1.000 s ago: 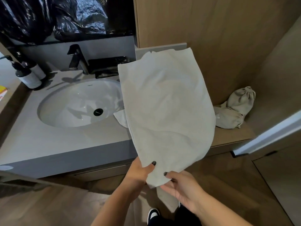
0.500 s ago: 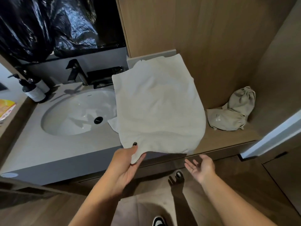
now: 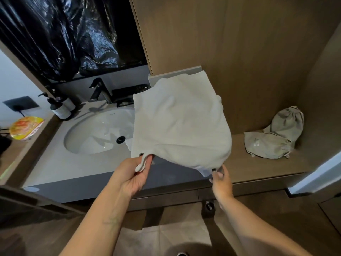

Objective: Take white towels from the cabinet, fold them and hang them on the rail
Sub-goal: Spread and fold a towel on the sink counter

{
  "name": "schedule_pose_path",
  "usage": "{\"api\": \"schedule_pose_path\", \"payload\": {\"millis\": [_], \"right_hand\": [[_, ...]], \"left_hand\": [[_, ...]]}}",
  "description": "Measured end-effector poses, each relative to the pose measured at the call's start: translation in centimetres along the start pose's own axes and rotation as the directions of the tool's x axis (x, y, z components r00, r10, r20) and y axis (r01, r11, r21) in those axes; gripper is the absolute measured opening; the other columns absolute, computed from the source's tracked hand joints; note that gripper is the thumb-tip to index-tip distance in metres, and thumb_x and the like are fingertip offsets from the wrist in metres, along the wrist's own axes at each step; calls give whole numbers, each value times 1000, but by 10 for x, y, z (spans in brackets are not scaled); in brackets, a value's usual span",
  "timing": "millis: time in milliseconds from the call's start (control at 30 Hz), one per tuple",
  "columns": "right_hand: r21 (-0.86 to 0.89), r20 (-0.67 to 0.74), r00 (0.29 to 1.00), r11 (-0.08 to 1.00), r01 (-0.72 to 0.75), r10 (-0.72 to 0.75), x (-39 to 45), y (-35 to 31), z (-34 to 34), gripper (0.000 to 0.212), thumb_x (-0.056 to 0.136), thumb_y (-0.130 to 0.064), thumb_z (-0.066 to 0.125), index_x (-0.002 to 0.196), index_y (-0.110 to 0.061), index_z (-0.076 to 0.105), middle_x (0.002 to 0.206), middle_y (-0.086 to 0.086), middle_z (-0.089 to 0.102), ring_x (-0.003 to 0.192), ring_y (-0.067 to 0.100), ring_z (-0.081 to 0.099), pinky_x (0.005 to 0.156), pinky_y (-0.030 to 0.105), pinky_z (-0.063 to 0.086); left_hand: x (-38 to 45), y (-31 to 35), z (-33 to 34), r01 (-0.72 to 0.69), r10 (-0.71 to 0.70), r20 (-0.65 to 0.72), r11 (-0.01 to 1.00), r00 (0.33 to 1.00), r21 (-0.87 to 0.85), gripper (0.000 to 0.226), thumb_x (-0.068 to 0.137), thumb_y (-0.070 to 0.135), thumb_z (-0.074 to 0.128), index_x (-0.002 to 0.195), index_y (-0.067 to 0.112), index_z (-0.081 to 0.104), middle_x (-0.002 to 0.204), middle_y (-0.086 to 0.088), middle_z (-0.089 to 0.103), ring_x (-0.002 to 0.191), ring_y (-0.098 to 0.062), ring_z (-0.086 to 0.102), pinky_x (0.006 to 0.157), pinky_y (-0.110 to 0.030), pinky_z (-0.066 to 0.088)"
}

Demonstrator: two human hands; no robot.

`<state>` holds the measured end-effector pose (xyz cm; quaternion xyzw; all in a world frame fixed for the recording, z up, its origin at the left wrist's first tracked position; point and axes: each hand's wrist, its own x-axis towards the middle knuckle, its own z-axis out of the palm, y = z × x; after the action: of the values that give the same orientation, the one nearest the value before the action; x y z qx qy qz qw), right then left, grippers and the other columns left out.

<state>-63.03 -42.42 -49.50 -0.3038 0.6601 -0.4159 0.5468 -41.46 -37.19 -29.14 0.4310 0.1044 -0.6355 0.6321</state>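
Observation:
A white towel [image 3: 180,122] is spread in the air above the right end of the grey vanity counter [image 3: 60,163], its far edge reaching toward the wooden wall. My left hand [image 3: 133,174] grips the towel's near left corner, with the cloth bunched between thumb and fingers. My right hand [image 3: 220,179] pinches the near right corner from below. The towel covers the right rim of the sink [image 3: 99,132]. No rail or cabinet shows.
A black faucet [image 3: 99,90] and dark soap bottles [image 3: 60,108] stand behind the sink. Two beige drawstring bags [image 3: 275,137] lie on the wooden shelf at the right. A yellow packet [image 3: 25,127] lies at the far left. Black plastic covers the mirror area.
The right hand, empty and open half a second ago, has come up and taken the towel's near right corner. The left hand keeps its corner, and the two corners are now held wide apart.

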Motion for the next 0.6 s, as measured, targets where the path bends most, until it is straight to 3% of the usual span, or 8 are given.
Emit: {"api": "schedule_pose_path", "payload": {"millis": [67, 133, 267, 367, 467, 600], "right_hand": [[-2, -63, 998, 1000, -16, 16, 5, 4, -7, 47, 99, -15, 52, 144, -24, 41, 129, 7, 61, 114, 27, 60, 103, 51, 46], [29, -27, 995, 995, -93, 94, 7, 6, -12, 50, 98, -10, 52, 145, -23, 37, 135, 8, 57, 118, 29, 58, 105, 51, 44], [-79, 147, 974, 983, -165, 175, 2, 11, -8, 87, 87, -8, 70, 154, -21, 16, 152, 9, 37, 136, 32, 41, 110, 50, 38], [-86, 223, 950, 975, -203, 217, -1, 19, 10, 107, 81, -22, 79, 156, -26, 2, 157, 9, 27, 139, 33, 37, 108, 54, 39], [-9, 192, 962, 980, -199, 197, 6, 24, 23, 88, 89, -31, 68, 154, -29, 9, 153, 8, 37, 127, 33, 52, 105, 55, 43], [112, 94, 993, 990, -80, 70, 11, 21, 23, 42, 99, -18, 51, 139, -15, 37, 129, 6, 55, 99, 24, 65, 92, 41, 51]], "left_hand": [[-3, 4, 2, 0, 0, 17, 1000, 1000, -26, 38, 95, -9, 40, 131, -10, 54, 123, -23, 65, 98, -31, 69, 65, -32, 61], [-4, 6, 3, 2, -2, 24, 999, 1000, -36, 37, 97, -6, 40, 132, -11, 52, 122, -23, 65, 94, -31, 71, 71, -32, 60], [-6, 5, 10, -1, 2, 25, 999, 1000, -41, 37, 98, -6, 39, 131, -9, 54, 115, -23, 67, 80, -33, 74, 65, -31, 61], [-7, -1, 17, -19, 19, -2, 1000, 1000, -17, 36, 97, -6, 40, 130, -8, 55, 117, -24, 67, 81, -32, 73, 70, -32, 60], [-7, -2, 21, -27, 27, -26, 1000, 999, -10, 34, 98, -5, 41, 128, -11, 55, 112, -27, 67, 74, -35, 73, 71, -34, 59], [-7, 2, 22, -21, 22, -51, 1000, 998, 20, 33, 98, -4, 42, 127, -12, 55, 117, -27, 66, 76, -35, 73, 71, -35, 59]]}}
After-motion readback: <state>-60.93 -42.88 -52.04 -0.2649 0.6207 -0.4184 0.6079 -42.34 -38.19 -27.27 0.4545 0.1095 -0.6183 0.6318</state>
